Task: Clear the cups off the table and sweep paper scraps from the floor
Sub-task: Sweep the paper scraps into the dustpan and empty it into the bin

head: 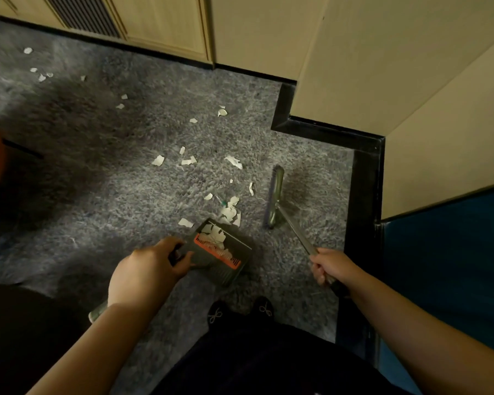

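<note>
Left hand (151, 266) grips the rear handle of the dark dustpan (224, 252), fingers curled round it. Pan sits on the grey carpet (97, 181) just ahead of the person's shoes (240, 310); its long axis runs diagonally, open mouth pointing up-left toward the scraps, w/ an orange comb strip across the middle. Several white paper scraps (215, 233) already lie inside it. Right hand (332, 266) is clenched round the broom handle (295, 232), which slants up-left from the hand to the broom head (275, 196). Head stands on the carpet to the right of the pan, long axis approx. near-to-far, bristles facing left. More scraps lie just beside the pan mouth and are scattered far-left across the carpet. Black baseboard (362, 195) and tan wall panels on the right.
</note>
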A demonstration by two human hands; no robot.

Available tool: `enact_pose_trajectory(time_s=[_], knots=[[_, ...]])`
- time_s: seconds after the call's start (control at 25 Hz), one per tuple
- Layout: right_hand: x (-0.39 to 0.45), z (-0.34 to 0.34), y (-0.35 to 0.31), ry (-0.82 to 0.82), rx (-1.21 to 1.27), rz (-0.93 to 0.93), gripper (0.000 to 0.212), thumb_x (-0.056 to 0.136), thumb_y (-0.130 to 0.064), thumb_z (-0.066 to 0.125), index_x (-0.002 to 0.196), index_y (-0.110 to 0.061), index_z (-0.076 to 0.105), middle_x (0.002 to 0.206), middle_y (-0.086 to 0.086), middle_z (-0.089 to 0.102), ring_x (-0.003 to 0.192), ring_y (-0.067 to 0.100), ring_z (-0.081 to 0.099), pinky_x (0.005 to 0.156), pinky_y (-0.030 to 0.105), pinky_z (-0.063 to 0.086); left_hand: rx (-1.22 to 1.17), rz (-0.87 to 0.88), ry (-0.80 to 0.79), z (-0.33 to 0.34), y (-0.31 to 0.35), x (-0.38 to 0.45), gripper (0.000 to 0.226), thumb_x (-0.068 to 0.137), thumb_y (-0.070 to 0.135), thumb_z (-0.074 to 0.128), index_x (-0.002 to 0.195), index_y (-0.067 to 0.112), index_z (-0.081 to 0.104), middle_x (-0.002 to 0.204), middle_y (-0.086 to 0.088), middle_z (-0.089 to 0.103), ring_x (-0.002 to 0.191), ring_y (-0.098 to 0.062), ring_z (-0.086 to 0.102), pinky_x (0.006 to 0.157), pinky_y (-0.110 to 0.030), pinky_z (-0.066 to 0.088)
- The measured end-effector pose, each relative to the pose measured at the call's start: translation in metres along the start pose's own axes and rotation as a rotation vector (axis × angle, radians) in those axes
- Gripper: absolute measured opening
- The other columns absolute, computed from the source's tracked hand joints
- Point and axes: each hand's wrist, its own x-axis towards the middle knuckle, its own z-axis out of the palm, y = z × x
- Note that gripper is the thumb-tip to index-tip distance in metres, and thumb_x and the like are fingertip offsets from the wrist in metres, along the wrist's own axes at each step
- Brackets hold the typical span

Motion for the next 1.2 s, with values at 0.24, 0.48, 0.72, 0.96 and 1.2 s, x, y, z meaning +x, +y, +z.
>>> enact_pose_trajectory(time_s=[0.24, 0.48, 0.72, 0.96, 1.2], knots=[[-0.009, 0.036, -0.006, 0.041, -0.004, -0.044, 0.013, 0.1, -0.004, 0.041, 0.095, -0.009, 0.052, 0.06, 0.006, 0.04, 0.032, 0.006, 0.036, 0.032, 0.017, 0.031, -0.05, -0.008, -0.022, -0.003, -0.048, 0.02, 0.026, 0.077, 0.05, 0.07, 0.097, 0.033, 0.07, 0.074, 0.0, 0.072, 0.067, -0.028, 0.068, 0.058, -0.033, 0.054], [0.005, 0.059, -0.031, 0.055, -0.095, -0.082, 0.013, 0.099, -0.005, 0.043, 0.101, -0.009, 0.054, 0.059, 0.006, 0.042, 0.032, 0.008, 0.039, 0.032, 0.018, 0.032, -0.047, -0.062, -0.045, 0.008, -0.069, 0.047, 0.027, 0.079, 0.048, 0.07, 0.098, 0.029, 0.07, 0.074, -0.004, 0.071, 0.067, -0.031, 0.067, 0.059, -0.034, 0.052], [0.033, 0.041, -0.096, 0.063, -0.233, -0.106, 0.012, 0.098, -0.005, 0.047, 0.092, -0.006, 0.057, 0.053, 0.006, 0.043, 0.033, 0.013, 0.04, 0.033, 0.019, 0.032, -0.081, -0.137, -0.046, 0.017, -0.044, 0.111, 0.027, 0.082, 0.051, 0.065, 0.102, 0.033, 0.068, 0.082, -0.005, 0.072, 0.075, -0.032, 0.067, 0.062, -0.034, 0.05], [0.053, 0.001, -0.163, 0.124, -0.342, -0.138, 0.021, 0.095, -0.005, 0.051, 0.114, -0.012, 0.059, 0.056, 0.007, 0.045, 0.038, 0.015, 0.042, 0.034, 0.02, 0.035, -0.009, -0.129, -0.074, 0.011, -0.015, 0.176, 0.03, 0.08, 0.056, 0.065, 0.105, 0.039, 0.067, 0.084, 0.0, 0.072, 0.074, -0.028, 0.067, 0.056, -0.027, 0.044], [0.098, -0.033, -0.212, 0.154, -0.436, -0.136, 0.037, 0.092, 0.002, 0.048, 0.122, -0.019, 0.054, 0.046, 0.007, 0.047, 0.042, 0.022, 0.04, 0.04, 0.027, 0.034, 0.04, -0.118, -0.106, 0.001, -0.002, 0.204, 0.025, 0.078, 0.057, 0.068, 0.098, 0.042, 0.067, 0.074, 0.004, 0.068, 0.065, -0.023, 0.064, 0.052, -0.025, 0.045]])
